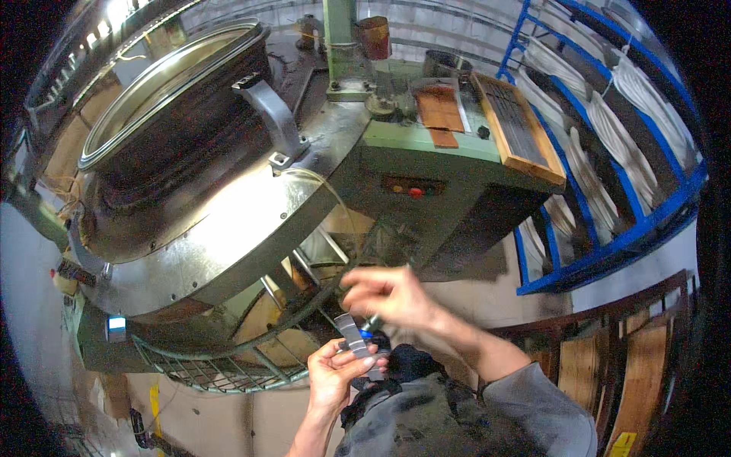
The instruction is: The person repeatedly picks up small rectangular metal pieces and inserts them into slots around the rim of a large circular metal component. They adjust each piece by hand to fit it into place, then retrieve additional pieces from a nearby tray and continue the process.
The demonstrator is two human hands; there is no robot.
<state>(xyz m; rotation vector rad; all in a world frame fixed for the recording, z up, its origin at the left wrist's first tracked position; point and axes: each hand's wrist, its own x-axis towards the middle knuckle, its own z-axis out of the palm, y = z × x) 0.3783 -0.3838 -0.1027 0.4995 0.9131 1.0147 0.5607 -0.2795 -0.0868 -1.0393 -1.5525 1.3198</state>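
My left hand [332, 376] is closed around a narrow grey segmented strip [352, 335], its thumb pressing on the front. The strip stands tilted up out of the fingers, close to my body. My right hand [390, 295] hovers just above and to the right of the strip, apart from it. Motion smears its fingers, so whether they pinch anything does not show. Between the hands, behind the strip, is a small dark green object with a blue band [368, 333]; its kind is unclear.
A large round machine with a shiny metal ring [228, 228] fills the left, with a curved green railing [228, 373] below it. A wooden tray of dark strips [519, 122] sits on the green cabinet. At right stand a blue rack with white bundles [609, 255] and wooden boards [579, 373].
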